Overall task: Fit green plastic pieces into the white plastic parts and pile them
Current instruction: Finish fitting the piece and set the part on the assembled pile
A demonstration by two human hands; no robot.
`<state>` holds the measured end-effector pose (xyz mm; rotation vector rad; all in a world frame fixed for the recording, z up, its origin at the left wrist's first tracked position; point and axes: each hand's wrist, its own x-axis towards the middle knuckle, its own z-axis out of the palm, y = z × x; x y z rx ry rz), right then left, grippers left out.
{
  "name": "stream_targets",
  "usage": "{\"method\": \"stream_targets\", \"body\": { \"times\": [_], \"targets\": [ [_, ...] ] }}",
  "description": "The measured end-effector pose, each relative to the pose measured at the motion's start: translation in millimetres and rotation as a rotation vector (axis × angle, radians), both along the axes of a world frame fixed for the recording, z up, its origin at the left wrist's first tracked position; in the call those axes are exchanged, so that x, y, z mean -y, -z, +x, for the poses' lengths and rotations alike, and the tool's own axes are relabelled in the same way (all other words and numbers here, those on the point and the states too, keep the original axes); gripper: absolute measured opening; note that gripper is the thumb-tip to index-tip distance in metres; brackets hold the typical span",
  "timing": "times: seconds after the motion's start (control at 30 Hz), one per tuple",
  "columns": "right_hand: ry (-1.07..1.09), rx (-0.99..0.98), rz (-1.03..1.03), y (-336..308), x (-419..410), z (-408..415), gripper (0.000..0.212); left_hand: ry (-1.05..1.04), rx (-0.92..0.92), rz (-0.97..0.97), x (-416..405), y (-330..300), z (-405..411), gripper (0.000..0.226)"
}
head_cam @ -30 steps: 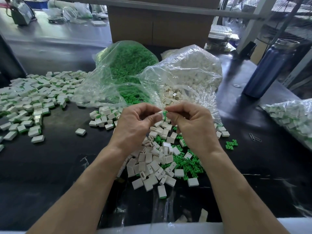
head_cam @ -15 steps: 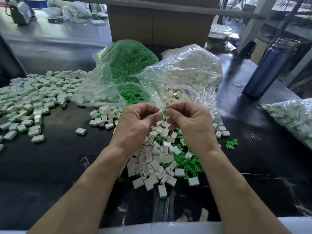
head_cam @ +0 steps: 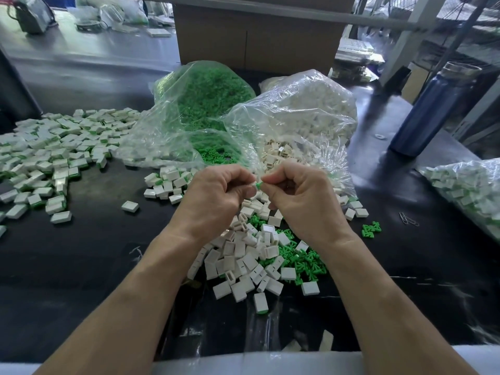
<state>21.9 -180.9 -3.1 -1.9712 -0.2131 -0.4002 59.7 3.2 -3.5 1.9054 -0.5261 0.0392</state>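
My left hand [head_cam: 213, 197] and my right hand [head_cam: 303, 197] meet above the table, fingers curled. Between their fingertips a small green piece [head_cam: 258, 184] shows; the white part it goes with is hidden inside my left fingers. Below the hands lies a heap of loose white parts [head_cam: 243, 255] mixed with loose green pieces [head_cam: 300, 259]. A wide pile of fitted white-and-green parts [head_cam: 54, 158] covers the table's left side.
Two open clear bags stand behind the hands, one of green pieces [head_cam: 205, 104], one of white parts [head_cam: 305, 112]. A blue bottle [head_cam: 430, 109] stands at right, another filled bag [head_cam: 470, 185] at the right edge. A cardboard box [head_cam: 257, 36] sits behind. Paper clips [head_cam: 408, 219] lie nearby.
Both hands stay together at the same spot, working the green piece between the fingertips. Nothing else on the table has moved.
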Motion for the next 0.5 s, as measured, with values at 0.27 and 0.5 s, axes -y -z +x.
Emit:
{"method": "stream_targets", "body": {
  "times": [0.27,0.5],
  "targets": [
    [0.07,-0.042,0.078,-5.5,-4.5,0.6,0.007,-0.039,-0.029,-0.155,9.3,4.3,-2.1,0.012],
    [0.073,-0.162,0.223,-10.7,0.6,-5.4,0.001,-0.036,0.135,-0.007,15.9,6.4,-2.7,0.026]
  ]
}}
